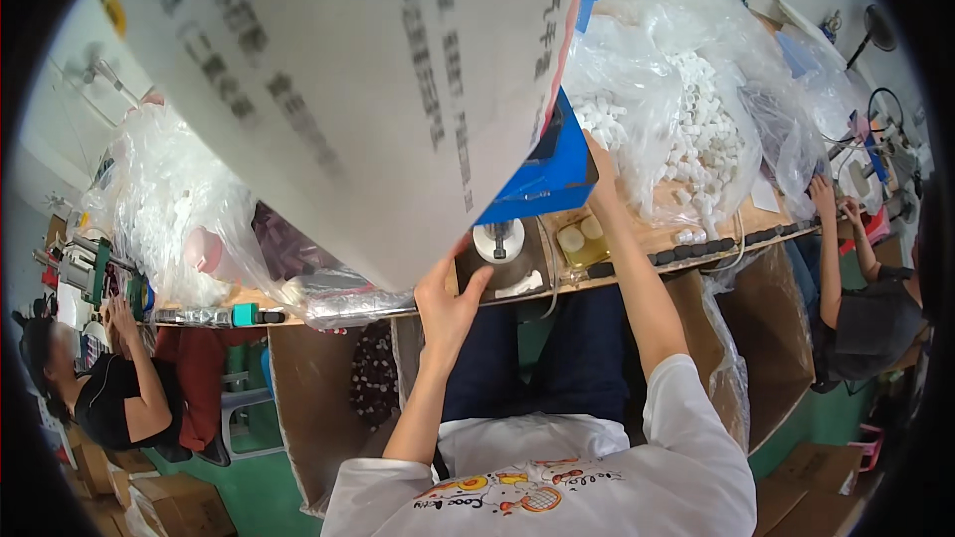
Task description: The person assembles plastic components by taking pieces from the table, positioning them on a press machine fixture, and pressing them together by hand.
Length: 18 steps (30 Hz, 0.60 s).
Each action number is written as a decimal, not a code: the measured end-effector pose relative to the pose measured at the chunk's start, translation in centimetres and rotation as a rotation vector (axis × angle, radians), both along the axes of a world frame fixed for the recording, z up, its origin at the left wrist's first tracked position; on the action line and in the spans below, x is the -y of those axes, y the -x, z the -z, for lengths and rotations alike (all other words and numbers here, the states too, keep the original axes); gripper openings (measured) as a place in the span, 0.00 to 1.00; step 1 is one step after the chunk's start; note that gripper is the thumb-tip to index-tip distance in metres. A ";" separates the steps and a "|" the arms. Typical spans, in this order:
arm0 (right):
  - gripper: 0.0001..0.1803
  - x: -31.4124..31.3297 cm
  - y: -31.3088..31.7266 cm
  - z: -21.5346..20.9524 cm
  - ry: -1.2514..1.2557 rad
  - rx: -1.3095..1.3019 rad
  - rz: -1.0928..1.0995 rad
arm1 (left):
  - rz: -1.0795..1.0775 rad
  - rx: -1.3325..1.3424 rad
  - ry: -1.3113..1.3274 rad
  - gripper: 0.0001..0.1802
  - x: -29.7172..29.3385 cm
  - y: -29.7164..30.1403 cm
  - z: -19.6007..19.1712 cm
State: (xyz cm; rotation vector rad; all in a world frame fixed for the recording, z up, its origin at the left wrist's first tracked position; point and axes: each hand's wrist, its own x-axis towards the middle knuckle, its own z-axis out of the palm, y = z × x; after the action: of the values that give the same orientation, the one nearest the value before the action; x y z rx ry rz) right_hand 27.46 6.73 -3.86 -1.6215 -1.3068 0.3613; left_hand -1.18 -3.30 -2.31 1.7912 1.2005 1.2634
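At the lower edge of a white printed sheet, the left hand is seen, thumb and forefinger spread, beside a round white fixture. A blue bin is bordered by the right hand; its finger state cannot be told.

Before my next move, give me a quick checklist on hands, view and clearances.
1. Central view unobstructed: not ok; a printed white sheet covers much of it.
2. Left hand empty: cannot tell; the thumb stands apart, but the sheet may hide fingertips.
3. Right hand grip visible: cannot tell; it is beside the blue bin, fingertips unclear.
4. White round part in sight: ok; just right of the left hand in the picture.
5. Yellowish container in sight: ok; beside the right forearm.
6. Co-workers' hands clear: ok; far off at both sides.
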 end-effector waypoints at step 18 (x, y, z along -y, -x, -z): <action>0.13 7.1 5.3 -4.0 -0.024 -0.443 -0.334 | -0.356 -0.761 0.037 0.26 0.9 13.7 -7.4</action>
State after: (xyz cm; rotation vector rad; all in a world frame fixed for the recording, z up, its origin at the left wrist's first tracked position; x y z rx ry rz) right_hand 22.19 -0.35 0.11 -1.2073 -1.2232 0.8527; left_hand -14.88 -4.18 5.12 2.1748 2.0067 0.7103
